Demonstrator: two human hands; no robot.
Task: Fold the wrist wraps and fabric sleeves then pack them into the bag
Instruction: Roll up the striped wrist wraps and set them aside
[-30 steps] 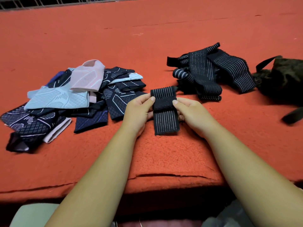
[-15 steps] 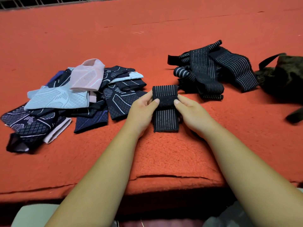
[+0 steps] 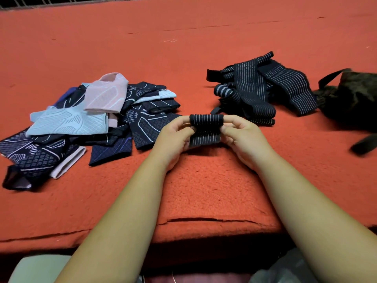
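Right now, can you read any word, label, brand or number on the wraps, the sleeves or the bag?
No text can be read anywhere.
Wrist wrap, pinched by the left hand and the right hand: pale stripes only.
Wrap pile: stripes only.
Fabric sleeves: line patterns, no lettering.
Bag: dark, no label shows.

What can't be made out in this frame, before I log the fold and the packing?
1. Bag: head view, cut off by the right edge and dark; whether it is open or holds anything cannot be told.
2. Wrist wrap: the left hand and right hand pinch its ends, hiding its layers.
3. Sleeve pile: upper pieces cover lower ones; count unclear.
4. Wrap pile: tangled; count unclear.
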